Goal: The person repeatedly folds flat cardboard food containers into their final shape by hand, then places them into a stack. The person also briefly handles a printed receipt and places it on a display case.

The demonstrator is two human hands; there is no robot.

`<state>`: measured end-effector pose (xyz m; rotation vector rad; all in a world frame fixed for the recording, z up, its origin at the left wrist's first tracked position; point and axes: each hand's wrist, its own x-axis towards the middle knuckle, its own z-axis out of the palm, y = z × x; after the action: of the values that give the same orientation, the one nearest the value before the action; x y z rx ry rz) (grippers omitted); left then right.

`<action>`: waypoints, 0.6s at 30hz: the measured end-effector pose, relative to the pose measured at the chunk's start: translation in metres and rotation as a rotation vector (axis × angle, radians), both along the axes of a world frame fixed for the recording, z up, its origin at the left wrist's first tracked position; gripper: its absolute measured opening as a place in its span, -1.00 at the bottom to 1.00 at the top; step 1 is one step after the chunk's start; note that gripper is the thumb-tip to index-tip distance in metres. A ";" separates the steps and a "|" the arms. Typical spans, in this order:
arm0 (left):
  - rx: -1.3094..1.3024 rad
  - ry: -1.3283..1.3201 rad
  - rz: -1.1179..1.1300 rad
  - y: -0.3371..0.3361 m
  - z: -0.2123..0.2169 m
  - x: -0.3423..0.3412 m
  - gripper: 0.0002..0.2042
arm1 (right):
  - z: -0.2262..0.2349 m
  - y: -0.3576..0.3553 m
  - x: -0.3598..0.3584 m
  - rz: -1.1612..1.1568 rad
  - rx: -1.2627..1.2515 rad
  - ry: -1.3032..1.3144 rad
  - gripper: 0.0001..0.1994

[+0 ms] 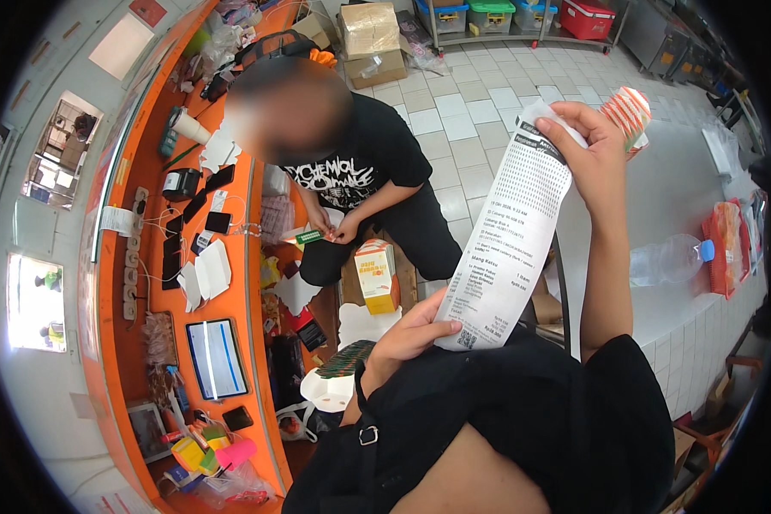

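A long white printed receipt [510, 240] is stretched at a slant in front of me, its lower end near my chest. My right hand [589, 154] is closed on its upper end, thumb on the front. Lower down, my left hand [411, 334] pinches the left edge of the paper, close to a small square code. Just behind the right hand shows a red, white and green patterned thing [630, 118]; whether it touches the hand I cannot tell.
A seated person [355, 146] holds a small green-and-white item. Before them stands a yellow-and-white box [377, 276]. An orange counter [270, 420] carries a tablet [217, 360] and several phones. On a metal table [604, 265] at right lies a clear plastic bottle [672, 259].
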<state>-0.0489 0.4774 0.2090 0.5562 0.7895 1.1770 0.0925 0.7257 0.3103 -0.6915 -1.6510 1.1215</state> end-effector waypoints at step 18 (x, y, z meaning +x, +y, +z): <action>0.120 0.253 0.121 -0.014 -0.013 -0.013 -0.36 | -0.020 0.000 0.020 -0.048 0.012 0.036 -0.79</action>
<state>-0.0619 0.4634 0.1957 0.7760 0.9835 1.2870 0.1129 0.7261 0.2904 -0.6958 -1.6017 1.0834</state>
